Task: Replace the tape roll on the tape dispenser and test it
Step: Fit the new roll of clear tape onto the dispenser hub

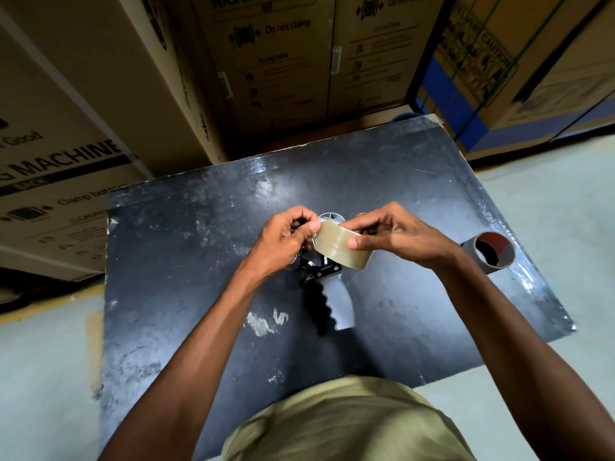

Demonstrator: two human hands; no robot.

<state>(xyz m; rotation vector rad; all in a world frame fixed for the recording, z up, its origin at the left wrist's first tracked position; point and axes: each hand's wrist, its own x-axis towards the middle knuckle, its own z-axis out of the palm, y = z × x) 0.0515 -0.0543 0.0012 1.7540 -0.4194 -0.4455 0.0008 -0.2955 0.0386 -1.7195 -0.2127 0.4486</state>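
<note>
A roll of clear, tan-tinted tape (339, 246) is held above the middle of the black table (186, 247). My right hand (396, 236) grips the roll, thumb on its outer face. My left hand (288, 236) pinches at the roll's left edge with thumb and fingertips. Under the roll lies the tape dispenser (332, 301), its grey and black ribbed handle pointing toward me and its grey hub partly showing behind the roll. The dispenser's front part is hidden by my hands.
An empty cardboard tape core (491, 252) lies near the table's right edge. Large cardboard appliance boxes (276, 61) stand close behind and to the left of the table. Pale floor lies on both sides.
</note>
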